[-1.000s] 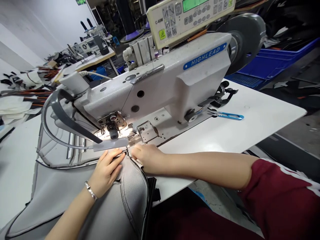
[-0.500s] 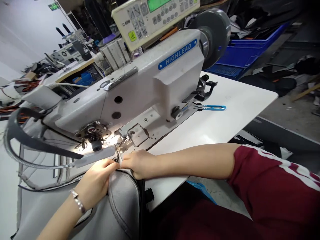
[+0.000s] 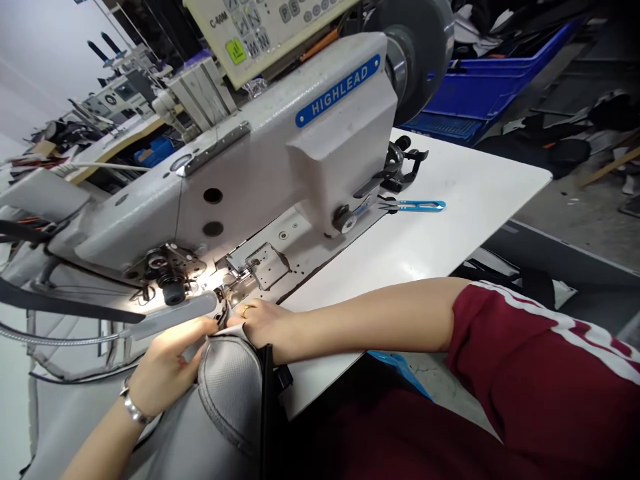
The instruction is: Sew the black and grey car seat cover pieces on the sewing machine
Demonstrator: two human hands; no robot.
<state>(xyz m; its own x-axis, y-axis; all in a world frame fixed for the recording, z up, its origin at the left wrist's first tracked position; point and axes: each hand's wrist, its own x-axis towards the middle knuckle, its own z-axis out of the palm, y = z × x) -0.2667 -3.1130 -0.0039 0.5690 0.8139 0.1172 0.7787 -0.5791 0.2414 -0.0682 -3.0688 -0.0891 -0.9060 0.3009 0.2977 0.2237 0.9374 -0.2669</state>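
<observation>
Grey padded fabric [image 3: 227,380] with dark edging lies bunched at the front of a sewing machine [image 3: 280,147]. My left hand [image 3: 167,363], with a bracelet at the wrist, grips the fabric's upper edge, fingers closed near the needle area. Just to its right, my right hand [image 3: 260,327], wearing a ring, is closed on the same fabric edge; its fingertips are partly hidden behind a raised fold. The machine's lamp [image 3: 173,317] lights the spot above both hands. The needle itself cannot be made out.
Blue thread snips [image 3: 415,205] lie on the white table [image 3: 450,180] right of the machine. A control panel [image 3: 265,33] sits above the machine head. A blue crate [image 3: 480,87] stands behind. More fabric [image 3: 65,413] spreads to the left.
The view has shifted, so the machine appears further left and higher. My right hand has turned, showing its ring, and a fabric fold now stands up in front of its fingers. Both hands stay on the fabric.
</observation>
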